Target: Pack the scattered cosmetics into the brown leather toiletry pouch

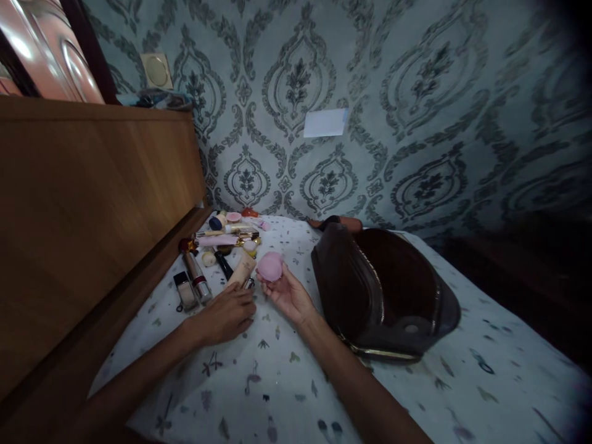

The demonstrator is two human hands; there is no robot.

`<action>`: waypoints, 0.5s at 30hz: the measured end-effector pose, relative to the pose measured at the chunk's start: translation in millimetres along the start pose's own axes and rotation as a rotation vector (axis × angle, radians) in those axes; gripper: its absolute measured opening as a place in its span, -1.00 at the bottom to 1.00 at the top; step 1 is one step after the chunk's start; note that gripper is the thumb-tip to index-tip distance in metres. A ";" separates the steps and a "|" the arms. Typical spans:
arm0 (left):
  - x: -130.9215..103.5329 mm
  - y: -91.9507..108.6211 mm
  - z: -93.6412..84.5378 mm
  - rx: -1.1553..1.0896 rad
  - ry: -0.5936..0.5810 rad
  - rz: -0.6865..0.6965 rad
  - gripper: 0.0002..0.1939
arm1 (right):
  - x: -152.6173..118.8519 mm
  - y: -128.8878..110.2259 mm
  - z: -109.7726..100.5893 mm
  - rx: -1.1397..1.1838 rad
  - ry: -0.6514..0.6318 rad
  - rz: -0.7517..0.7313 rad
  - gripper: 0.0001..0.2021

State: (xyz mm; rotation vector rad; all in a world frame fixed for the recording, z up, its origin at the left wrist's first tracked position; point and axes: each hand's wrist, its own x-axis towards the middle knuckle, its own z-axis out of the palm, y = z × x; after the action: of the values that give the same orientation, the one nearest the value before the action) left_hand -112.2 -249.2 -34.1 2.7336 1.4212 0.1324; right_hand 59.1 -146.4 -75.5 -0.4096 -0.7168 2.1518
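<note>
My right hand [289, 298] has its fingers wrapped around a small round pink container [271, 266], held above the patterned sheet [240, 382]. Palm down, my left hand [230, 313] rests at the lower end of a beige tube [242, 269]; a small shiny item [248, 283] shows at its fingertips, and its grip is partly hidden. Left of that hand lie a square glass bottle with a black cap [185, 292] and a long silver and brown tube [197, 277]. Several cosmetics, with a pink strip-like item [216, 240] among them, lie beyond both hands.
A dark brown bag [345, 277] stands unzipped to the right of my right hand, with a brown object [350, 224] behind it. A wooden cabinet [102, 216] borders the left side. The patterned wall [296, 80] rises behind.
</note>
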 end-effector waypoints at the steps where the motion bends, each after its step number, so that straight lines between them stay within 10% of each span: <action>1: 1.4 1.9 1.1 0.005 0.005 -0.015 -0.93 | -2.6 0.0 1.8 -0.011 -0.005 -0.020 -0.62; 15: 3.4 53.6 17.9 -0.046 0.235 0.004 -0.87 | -46.1 -21.3 23.8 -0.663 -0.019 -0.332 -0.30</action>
State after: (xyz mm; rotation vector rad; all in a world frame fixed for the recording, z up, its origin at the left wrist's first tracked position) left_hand -64.8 -277.4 -46.8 2.7577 1.4434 0.4949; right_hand 88.3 -180.3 -41.5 -0.5635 -1.4051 1.5706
